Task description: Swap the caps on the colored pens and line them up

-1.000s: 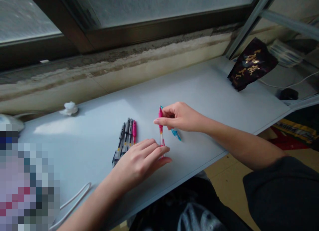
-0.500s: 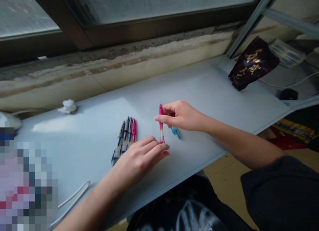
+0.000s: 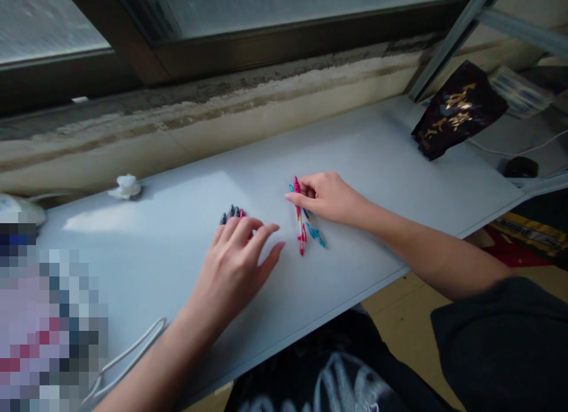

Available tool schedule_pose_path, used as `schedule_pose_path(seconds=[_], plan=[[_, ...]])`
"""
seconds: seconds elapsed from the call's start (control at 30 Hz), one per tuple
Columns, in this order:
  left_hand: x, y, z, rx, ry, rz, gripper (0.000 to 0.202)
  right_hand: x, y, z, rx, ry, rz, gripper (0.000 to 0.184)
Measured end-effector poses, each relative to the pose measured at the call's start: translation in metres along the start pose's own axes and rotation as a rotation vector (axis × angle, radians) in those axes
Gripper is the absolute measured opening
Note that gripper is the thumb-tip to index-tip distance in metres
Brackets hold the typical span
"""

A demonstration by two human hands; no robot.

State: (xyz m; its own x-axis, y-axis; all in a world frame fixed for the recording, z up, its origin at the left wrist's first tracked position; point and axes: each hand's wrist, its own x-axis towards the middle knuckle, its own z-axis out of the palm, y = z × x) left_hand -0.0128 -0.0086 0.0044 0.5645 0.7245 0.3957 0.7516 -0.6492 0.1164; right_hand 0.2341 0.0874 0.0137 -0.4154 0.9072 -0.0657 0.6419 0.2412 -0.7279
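A pink pen is pinched between the thumb and fingers of my right hand, its tip pointing away from me. Just right of it a light-blue pen lies on the table, partly covered by that hand. My left hand is left of the pink pen, thumb and forefinger apart with a gap between them. Beyond its knuckles show the ends of several black pens and a second pink pen. My hand hides the rest of that row.
The pens are on a pale table below a window. Crumpled white tissue sits near the back left edge. A white cable curls at the front left. On the right are a dark printed bag, a black mouse and a metal frame.
My left hand has let go of the pink pen's lower end and moved left over the row of pens. The right hand has brought the pink pen slightly right, beside the blue one.
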Motion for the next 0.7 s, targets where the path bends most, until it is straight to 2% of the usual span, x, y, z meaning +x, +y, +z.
schedule_pose_path(seconds=[0.03, 0.13, 0.2, 0.23, 0.27, 0.33, 0.5, 0.7], plan=[[-0.002, -0.005, -0.002, 0.063, 0.013, -0.073, 0.021, 0.0, 0.001, 0.001, -0.048, 0.003, 0.019, 0.043], [-0.007, -0.019, -0.01, 0.153, -0.047, -0.268, 0.034, 0.001, 0.001, 0.003, -0.191, 0.001, 0.036, 0.043], [-0.008, -0.023, -0.016, 0.25, -0.158, -0.339, 0.038, 0.0, 0.0, 0.003, -0.28, -0.001, 0.024, 0.042], [-0.008, -0.022, -0.018, 0.279, -0.253, -0.366, 0.037, 0.0, -0.001, 0.003, -0.32, -0.002, 0.02, 0.041], [-0.008, -0.021, -0.02, 0.298, -0.291, -0.389, 0.037, -0.001, -0.001, 0.003, -0.353, -0.004, 0.016, 0.04], [-0.006, -0.016, -0.022, 0.309, -0.325, -0.402, 0.036, -0.002, -0.001, 0.004, -0.4, -0.015, 0.0, 0.039], [-0.004, -0.007, -0.017, 0.268, -0.317, -0.407, 0.035, -0.003, -0.001, 0.009, -0.48, -0.04, -0.091, 0.043], [-0.001, -0.002, -0.011, 0.263, -0.302, -0.395, 0.031, -0.004, -0.003, 0.011, -0.594, -0.045, -0.077, 0.047]])
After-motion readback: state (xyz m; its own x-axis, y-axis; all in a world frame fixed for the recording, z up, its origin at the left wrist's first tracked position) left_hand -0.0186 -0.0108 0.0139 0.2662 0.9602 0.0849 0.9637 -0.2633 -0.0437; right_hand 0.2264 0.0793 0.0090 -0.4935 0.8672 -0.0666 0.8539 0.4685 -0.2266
